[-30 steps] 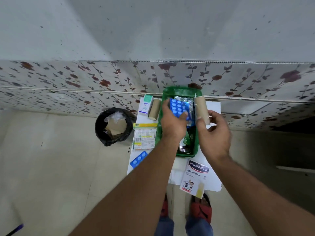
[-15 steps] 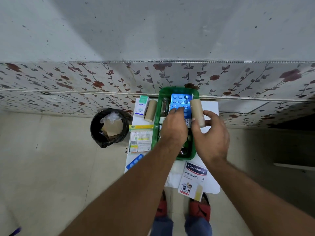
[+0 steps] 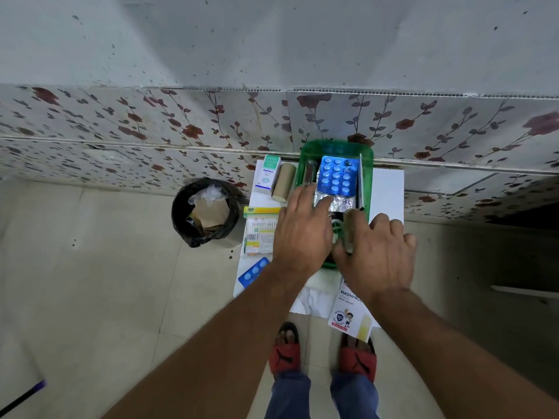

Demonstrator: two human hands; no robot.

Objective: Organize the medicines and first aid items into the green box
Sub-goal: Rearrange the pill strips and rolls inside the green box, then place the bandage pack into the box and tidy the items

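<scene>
Nearest, the plaster pack (image 3: 348,316) is half hidden under the right wrist, its brand name cut off. The right hand (image 3: 378,252) curls round a beige roll (image 3: 348,231) at the green box (image 3: 367,164)'s near end, mostly covering it. The left hand (image 3: 302,234) lies flat beside it, fingers spread onto foil strips (image 3: 338,204), holding nothing I can make out; the blue blister pack (image 3: 337,176) lies just beyond.

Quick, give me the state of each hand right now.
Left hand: open, fingers spread flat on the silver blister strip in the green box.
Right hand: closed on the brown bandage roll.
</scene>
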